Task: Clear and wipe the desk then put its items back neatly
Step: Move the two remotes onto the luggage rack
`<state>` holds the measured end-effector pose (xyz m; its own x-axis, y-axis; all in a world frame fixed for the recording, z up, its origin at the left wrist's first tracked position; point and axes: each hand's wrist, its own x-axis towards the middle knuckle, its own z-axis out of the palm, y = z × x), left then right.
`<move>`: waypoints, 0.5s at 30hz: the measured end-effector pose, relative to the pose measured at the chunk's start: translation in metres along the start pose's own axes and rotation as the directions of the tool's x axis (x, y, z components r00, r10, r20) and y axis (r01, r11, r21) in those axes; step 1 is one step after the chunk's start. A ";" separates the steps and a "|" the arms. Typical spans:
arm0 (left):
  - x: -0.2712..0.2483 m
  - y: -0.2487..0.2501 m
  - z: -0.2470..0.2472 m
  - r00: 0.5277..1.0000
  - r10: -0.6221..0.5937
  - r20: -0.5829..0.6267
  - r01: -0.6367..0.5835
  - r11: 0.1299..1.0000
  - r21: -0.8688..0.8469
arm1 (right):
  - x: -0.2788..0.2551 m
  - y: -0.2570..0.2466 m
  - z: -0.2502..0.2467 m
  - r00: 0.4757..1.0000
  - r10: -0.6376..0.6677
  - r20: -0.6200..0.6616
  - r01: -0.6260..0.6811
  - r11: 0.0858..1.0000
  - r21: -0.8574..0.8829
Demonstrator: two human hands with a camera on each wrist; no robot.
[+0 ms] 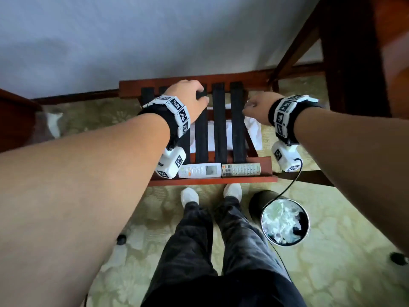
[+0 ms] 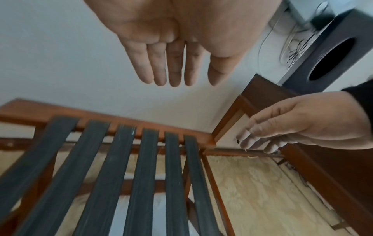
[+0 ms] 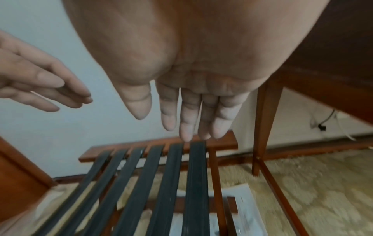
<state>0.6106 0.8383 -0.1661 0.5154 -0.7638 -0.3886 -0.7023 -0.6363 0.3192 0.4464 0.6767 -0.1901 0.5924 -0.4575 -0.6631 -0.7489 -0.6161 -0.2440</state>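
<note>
Both hands are seen empty above the red-brown wooden rack with black straps: left hand and right hand, fingers extended, nothing held. Two white remote controls lie at frame centre. The round black bin, lower right, holds crumpled white waste.

Strap rack w/ 2 remotes.
</note>
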 end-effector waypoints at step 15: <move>-0.146 0.119 -0.247 0.910 0.313 -0.274 -0.269 0.945 0.186 | -0.275 -0.040 -0.177 0.837 0.146 -0.528 -0.093 0.988 0.126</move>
<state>0.5732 0.8475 0.1426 0.3836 -0.9233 -0.0169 -0.8937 -0.3758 0.2452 0.3660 0.7132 0.1275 0.5427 -0.8113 -0.2172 -0.8324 -0.4850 -0.2682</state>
